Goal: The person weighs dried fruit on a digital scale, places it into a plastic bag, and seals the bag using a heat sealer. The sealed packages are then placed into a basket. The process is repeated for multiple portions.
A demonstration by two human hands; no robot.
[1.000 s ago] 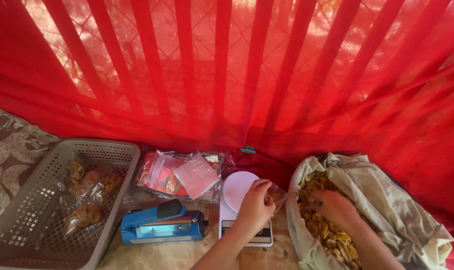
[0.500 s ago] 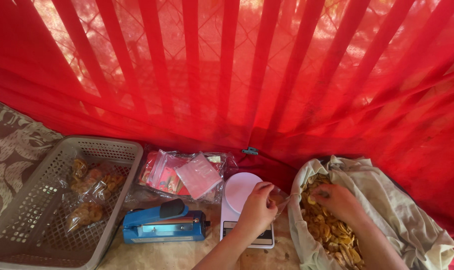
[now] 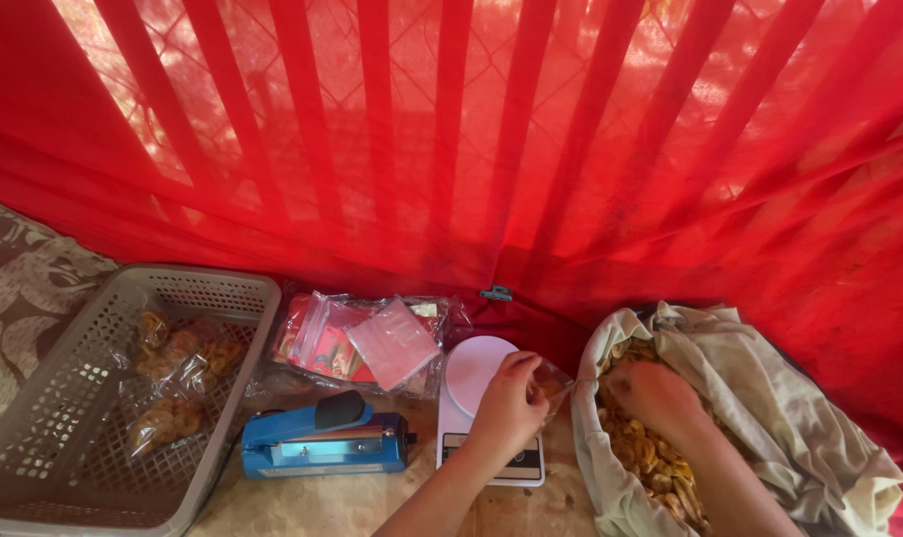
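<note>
The left hand (image 3: 508, 406) pinches a small clear bag (image 3: 553, 378) open over the white scale (image 3: 479, 378) — held as it was a moment ago. The right hand (image 3: 655, 396), closed on chips (image 3: 650, 452), has lifted from deep in the cloth sack (image 3: 770, 398) towards the bag's mouth — a handful coming across. Blue sealer (image 3: 322, 447) and grey basket (image 3: 34, 418) lie left

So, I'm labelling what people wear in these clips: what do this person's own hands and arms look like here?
Both are bare: the left hand and right hand wear no gloves, and the forearms show no sleeves as far as the bottom edge of the picture. No rings, watch or bracelets can be made out, though the red light and small scale make fine detail hard to tell. No markings show.
</note>
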